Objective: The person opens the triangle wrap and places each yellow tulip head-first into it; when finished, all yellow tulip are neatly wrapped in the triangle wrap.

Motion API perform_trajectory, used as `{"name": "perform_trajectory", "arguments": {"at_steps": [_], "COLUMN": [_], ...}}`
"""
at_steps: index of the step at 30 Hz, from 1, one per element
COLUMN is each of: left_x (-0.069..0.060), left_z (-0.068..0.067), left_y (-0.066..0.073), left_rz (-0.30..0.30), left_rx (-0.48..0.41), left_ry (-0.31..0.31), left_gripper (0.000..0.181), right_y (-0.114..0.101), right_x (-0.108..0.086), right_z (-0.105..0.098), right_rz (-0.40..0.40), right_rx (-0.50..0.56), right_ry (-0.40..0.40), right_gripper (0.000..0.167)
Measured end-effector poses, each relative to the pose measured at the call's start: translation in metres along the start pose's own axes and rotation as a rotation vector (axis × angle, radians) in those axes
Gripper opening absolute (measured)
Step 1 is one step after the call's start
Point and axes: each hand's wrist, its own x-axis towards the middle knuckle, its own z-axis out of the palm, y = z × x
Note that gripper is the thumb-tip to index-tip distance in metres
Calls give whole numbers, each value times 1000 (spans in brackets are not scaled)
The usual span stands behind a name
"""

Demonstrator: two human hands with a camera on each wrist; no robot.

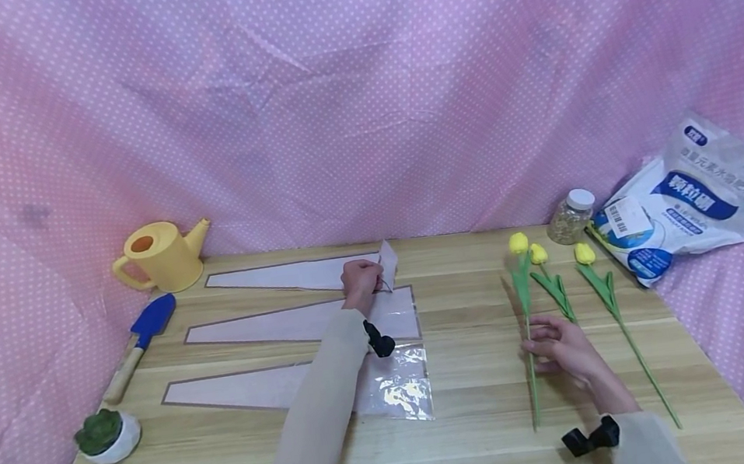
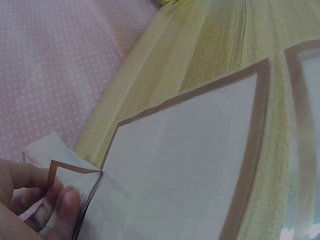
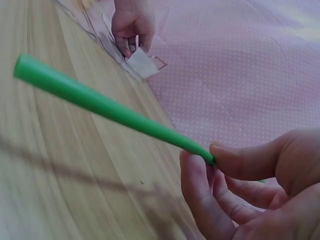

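My left hand (image 1: 362, 279) pinches the wide end of the farthest tapered clear flower sleeve (image 1: 279, 275). That brown-edged end flap (image 2: 75, 167) is lifted and folded up in the left wrist view. Between thumb and fingers, my right hand (image 1: 562, 346) holds the green stem (image 3: 100, 102) of a yellow artificial tulip (image 1: 518, 243), raised above the table with its bloom pointing away. Two more yellow tulips lie to its right, a short-looking one (image 1: 539, 254) partly behind the right hand and a long one (image 1: 584, 254).
Two further sleeves, middle (image 1: 258, 329) and near (image 1: 238, 391), lie flat under or beside the left forearm. At left are a yellow watering can (image 1: 171, 258), a blue trowel (image 1: 153, 318) and a potted succulent (image 1: 117, 442). A lidded jar (image 1: 570, 221) and a white bag (image 1: 685, 198) stand back right.
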Motion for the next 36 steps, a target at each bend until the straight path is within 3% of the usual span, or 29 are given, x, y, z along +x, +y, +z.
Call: {"name": "perform_trajectory", "arguments": {"at_steps": [8, 17, 23, 36], "left_x": [-2, -4, -5, -6], "left_z": [0, 0, -1, -2], "left_y": [1, 1, 0, 2], "left_rz": [19, 25, 17, 22], "left_rx": [-12, -9, 23, 22], "left_ry": [9, 14, 9, 7], "left_gripper": [9, 10, 8, 8], "right_y": [-5, -8, -9, -13], "right_x": [0, 0, 0, 9], "right_z": [5, 11, 15, 22], "right_rz": [-17, 0, -41, -65], "right_rx": [176, 318, 433, 536], "right_ry": [-14, 50, 88, 132], "right_gripper": [51, 36, 29, 28]}}
